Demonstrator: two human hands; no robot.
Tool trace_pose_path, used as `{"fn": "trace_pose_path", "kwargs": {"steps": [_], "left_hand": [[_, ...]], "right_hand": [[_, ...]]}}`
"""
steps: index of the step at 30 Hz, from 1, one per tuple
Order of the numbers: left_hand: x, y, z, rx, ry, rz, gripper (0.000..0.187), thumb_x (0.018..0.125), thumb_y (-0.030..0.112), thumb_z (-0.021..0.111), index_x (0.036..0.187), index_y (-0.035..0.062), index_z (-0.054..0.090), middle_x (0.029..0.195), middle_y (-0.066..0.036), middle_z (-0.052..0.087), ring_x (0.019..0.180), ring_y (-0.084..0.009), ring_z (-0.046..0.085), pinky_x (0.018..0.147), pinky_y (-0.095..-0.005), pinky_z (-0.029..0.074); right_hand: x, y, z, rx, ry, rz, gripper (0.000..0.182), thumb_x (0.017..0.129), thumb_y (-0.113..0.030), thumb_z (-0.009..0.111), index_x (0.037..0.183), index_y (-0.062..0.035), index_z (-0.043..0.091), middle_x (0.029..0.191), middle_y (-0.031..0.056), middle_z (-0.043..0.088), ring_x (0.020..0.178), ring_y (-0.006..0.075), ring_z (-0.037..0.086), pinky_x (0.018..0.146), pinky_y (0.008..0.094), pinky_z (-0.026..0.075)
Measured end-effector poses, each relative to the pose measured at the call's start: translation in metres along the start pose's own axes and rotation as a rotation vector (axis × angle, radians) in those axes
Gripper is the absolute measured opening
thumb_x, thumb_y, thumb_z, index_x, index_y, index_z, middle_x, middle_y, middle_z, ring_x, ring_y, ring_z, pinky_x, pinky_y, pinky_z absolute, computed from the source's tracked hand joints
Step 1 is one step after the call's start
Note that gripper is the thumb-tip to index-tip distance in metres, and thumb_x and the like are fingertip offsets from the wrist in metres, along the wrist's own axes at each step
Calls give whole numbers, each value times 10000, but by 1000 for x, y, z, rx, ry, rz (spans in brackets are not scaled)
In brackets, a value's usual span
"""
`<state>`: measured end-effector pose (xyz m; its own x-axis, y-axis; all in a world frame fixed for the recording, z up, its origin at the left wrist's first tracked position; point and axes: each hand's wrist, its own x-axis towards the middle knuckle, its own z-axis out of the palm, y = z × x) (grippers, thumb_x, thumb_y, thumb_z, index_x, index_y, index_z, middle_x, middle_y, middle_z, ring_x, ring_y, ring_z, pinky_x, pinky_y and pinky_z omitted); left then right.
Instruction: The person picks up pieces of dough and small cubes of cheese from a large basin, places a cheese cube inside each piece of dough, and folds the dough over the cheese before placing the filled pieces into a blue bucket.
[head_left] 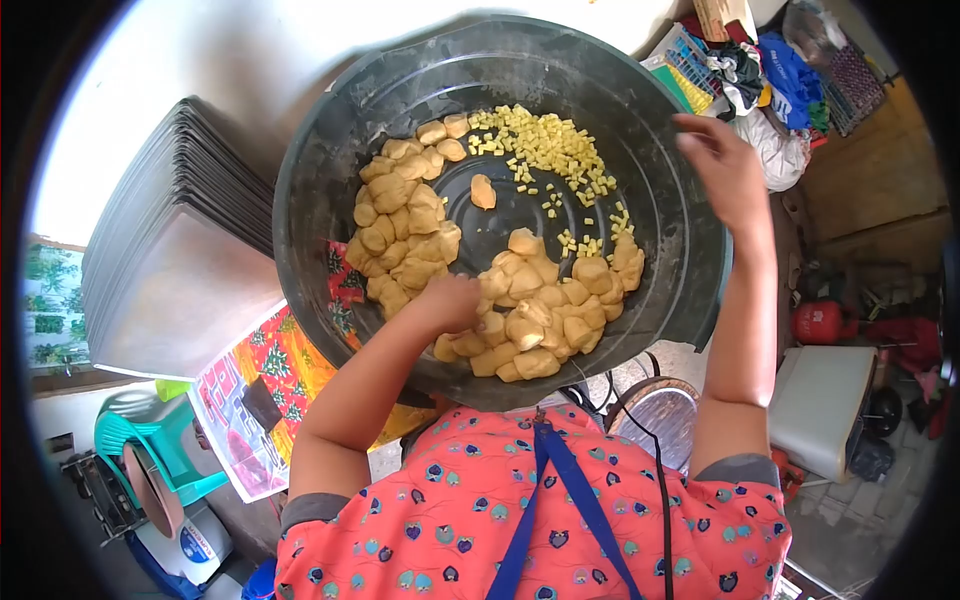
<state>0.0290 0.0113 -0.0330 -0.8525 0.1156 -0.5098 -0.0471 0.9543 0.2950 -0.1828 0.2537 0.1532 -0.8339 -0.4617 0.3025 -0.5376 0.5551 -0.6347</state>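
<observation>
A large dark round tub (500, 72) holds many tan dough pieces (520, 310) along its near and left sides, and small yellow cubes (545, 145) at the far right. One dough piece (483, 192) lies apart near the middle. My left hand (452, 303) reaches over the near-left wall into the dough, its fingers bent down among the pieces; what they hold, if anything, is hidden. Over the tub's right rim is my right hand (715, 160), fingers loosely curled and partly apart, with nothing seen in them.
Stacked grey trays (175, 260) lean at the left, above a printed sheet (240, 430) and a green plastic chair (165, 445). Bags and baskets (775, 90) fill the upper right. A red gas cylinder (820, 322) and a pale box (820, 405) stand at the right.
</observation>
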Motion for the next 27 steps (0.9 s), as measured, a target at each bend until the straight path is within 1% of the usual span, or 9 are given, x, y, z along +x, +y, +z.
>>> {"fn": "trace_pose_path", "kwargs": {"steps": [2,5,8,9,14,17,20,23,27], "left_hand": [[0,-1,-7,-7,-131,-80,551,687,403,734,1063,37,565,1045,-145,627,999,-314,585,822,-445,468],[-9,-1,-17,-74,-142,-140,452,690,311,713,1010,31,557,988,-161,619,946,-329,593,801,-426,464],[-8,-19,2,-9,69,-23,373,683,240,695,983,61,563,949,-156,624,903,-318,605,760,-416,472],[-9,-22,0,-55,62,-16,361,681,221,686,979,62,559,945,-159,624,895,-324,603,749,-415,472],[-14,-24,-14,-301,78,15,333,694,133,644,1005,65,547,911,-135,629,863,-302,616,715,-390,480],[-10,-30,-18,-872,223,-86,357,733,78,606,1085,55,549,918,-88,628,860,-234,625,719,-340,494],[-2,-40,-26,-1648,334,56,361,788,57,604,1140,9,537,948,-61,617,863,-172,625,755,-315,516],[-3,-37,-36,-2033,197,132,360,822,61,615,1155,-34,518,978,-67,614,878,-170,625,806,-333,527],[3,-24,-30,-1967,311,113,286,832,29,605,1098,-23,516,968,-78,613,851,-176,634,759,-324,550]], "right_hand": [[12,-17,29,15,-202,-62,283,834,-189,608,1075,-44,634,949,131,667,860,209,641,769,308,489],[35,-9,86,-153,-504,-116,281,809,-175,614,1056,-44,639,977,158,658,876,292,639,776,356,497],[53,17,138,-379,-799,-104,291,778,-188,647,1028,-41,643,973,153,659,892,314,633,786,388,496],[56,23,151,-474,-882,-74,297,767,-194,663,1020,-40,644,968,152,660,901,312,632,788,392,495],[47,73,218,-508,-749,23,344,746,-241,711,1032,-62,645,919,141,666,878,297,638,758,376,493],[28,68,231,-485,-730,98,330,753,-300,708,975,-62,652,1018,127,649,960,297,617,792,401,493],[19,65,237,-513,-682,111,255,787,-284,673,921,-68,656,974,112,661,926,303,625,765,409,495],[23,59,229,-265,-603,277,211,799,-230,673,907,-50,657,897,112,667,849,248,648,724,373,501],[16,31,214,331,-478,466,204,807,-158,681,928,1,642,820,81,655,754,145,628,670,282,496]]}}
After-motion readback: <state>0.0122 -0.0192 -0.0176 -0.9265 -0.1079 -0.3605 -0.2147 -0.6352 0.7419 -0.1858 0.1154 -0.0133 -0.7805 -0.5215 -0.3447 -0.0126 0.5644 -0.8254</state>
